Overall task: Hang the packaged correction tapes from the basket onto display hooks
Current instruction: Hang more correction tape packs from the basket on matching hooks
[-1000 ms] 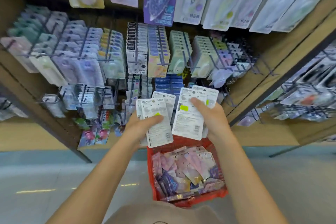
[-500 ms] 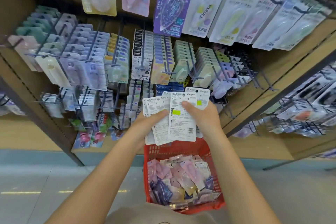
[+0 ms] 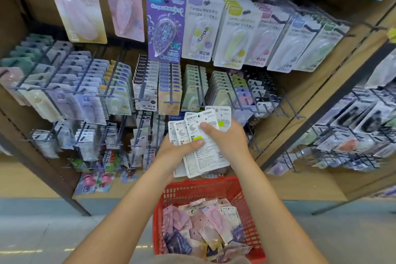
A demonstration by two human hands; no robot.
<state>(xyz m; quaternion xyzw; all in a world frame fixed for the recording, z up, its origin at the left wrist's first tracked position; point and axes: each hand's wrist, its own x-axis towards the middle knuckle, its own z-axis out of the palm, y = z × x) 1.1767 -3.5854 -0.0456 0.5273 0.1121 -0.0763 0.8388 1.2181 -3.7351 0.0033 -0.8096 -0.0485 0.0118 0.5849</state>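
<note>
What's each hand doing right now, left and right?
Left hand: grips the fanned stack of white carded correction tape packs.
Right hand: grips the same stack, thumb on its front.

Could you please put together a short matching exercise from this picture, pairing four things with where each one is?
Things:
1. fanned white packs
2. red basket
3. purple Campus pack
4. loose pink and purple packs

Places:
A. hanging on an upper hook of the display
B. heaped inside the basket
C. held in both hands, left hand and right hand
D. below the hands, in front of the shelf

Pairs: 1-C, 2-D, 3-A, 4-B
</note>
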